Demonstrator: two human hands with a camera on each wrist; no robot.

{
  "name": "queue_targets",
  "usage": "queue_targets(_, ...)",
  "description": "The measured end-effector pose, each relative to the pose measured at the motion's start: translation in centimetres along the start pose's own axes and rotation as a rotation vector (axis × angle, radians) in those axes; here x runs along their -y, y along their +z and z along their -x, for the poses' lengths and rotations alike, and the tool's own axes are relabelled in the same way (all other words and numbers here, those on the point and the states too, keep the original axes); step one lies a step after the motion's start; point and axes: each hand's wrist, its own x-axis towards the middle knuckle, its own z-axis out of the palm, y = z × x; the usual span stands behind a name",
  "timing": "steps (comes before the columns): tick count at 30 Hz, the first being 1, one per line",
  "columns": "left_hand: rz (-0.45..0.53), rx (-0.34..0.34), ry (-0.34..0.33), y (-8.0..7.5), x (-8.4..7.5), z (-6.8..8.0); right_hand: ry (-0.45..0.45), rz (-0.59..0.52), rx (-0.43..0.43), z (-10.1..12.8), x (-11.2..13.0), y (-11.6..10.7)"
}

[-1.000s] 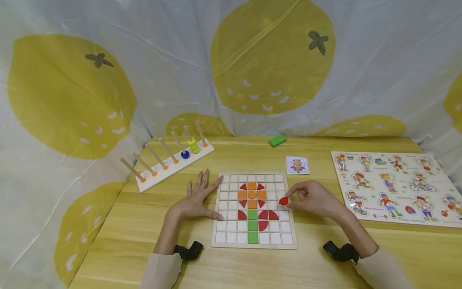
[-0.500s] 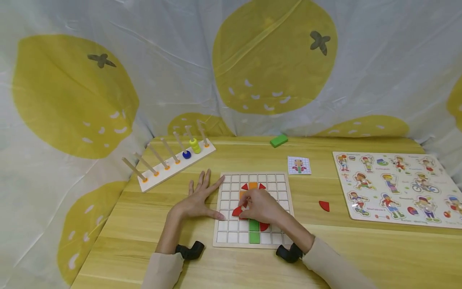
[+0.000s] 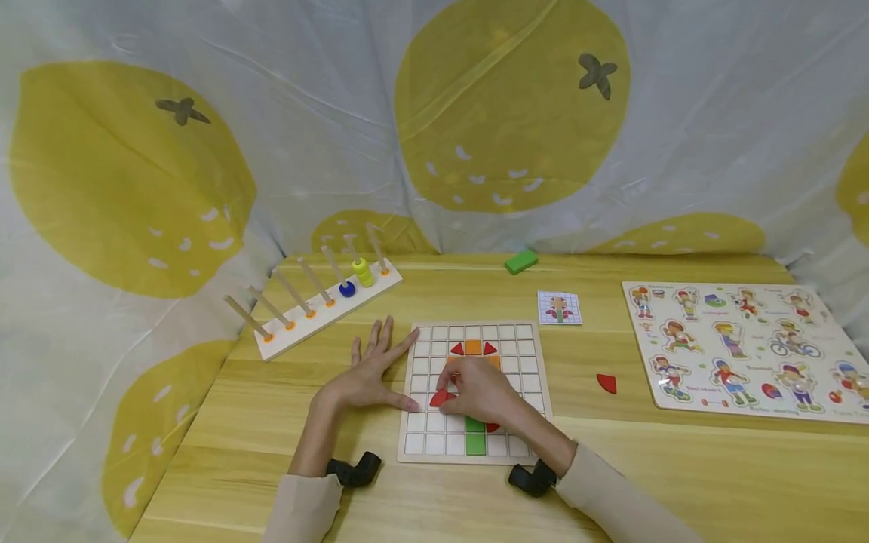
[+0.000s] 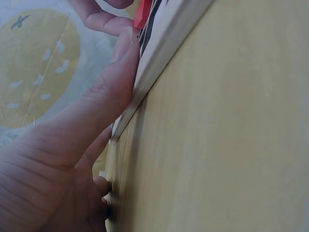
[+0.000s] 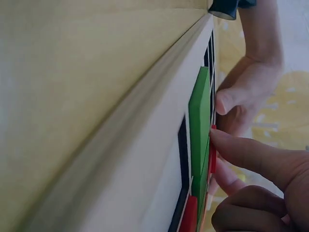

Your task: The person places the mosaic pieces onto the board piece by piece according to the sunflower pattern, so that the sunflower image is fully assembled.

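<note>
My right hand (image 3: 480,388) pinches a red quarter-circle tile (image 3: 437,398) between thumb and fingers, low over the left-middle cells of the wooden grid board (image 3: 434,458). In the right wrist view the thumb touches the red tile just past a row of green square tiles (image 5: 199,116). My left hand (image 3: 366,381) lies at the board's left edge with its fingers spread; its thumb (image 4: 123,53) rests on the rim. Orange tiles (image 3: 473,347) and red triangles (image 3: 490,348) sit in the upper cells. The right hand hides several tiles at the centre.
A loose red quarter-circle tile (image 3: 607,383) lies right of the board. Behind are a pattern card (image 3: 560,308) and a green block (image 3: 521,262). A peg stand (image 3: 326,313) with blue and yellow beads stands at left, a sports picture puzzle (image 3: 740,347) at right.
My right hand has gone from the board's right side to its left-middle cells, now with a red tile there. Another red tile shows on the table at right. The left hand stays put.
</note>
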Motion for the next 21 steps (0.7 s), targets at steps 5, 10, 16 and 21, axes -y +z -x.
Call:
queue_targets(5,0.0,0.004,0.003,-0.1,-0.02,0.05,0.005,-0.005,-0.004,-0.03,0.01,0.04)
queue_targets(10,0.004,0.004,0.001,-0.11,0.01,0.02,0.039,-0.03,0.002,0.02,-0.14,-0.33)
queue_targets(16,0.004,0.007,-0.002,-0.08,-0.02,-0.07,0.013,-0.032,-0.019,0.07,-0.34,-0.54)
queue_targets(21,0.01,0.009,0.006,-0.09,0.0,0.07,0.002,-0.045,-0.023,0.04,-0.33,-0.08)
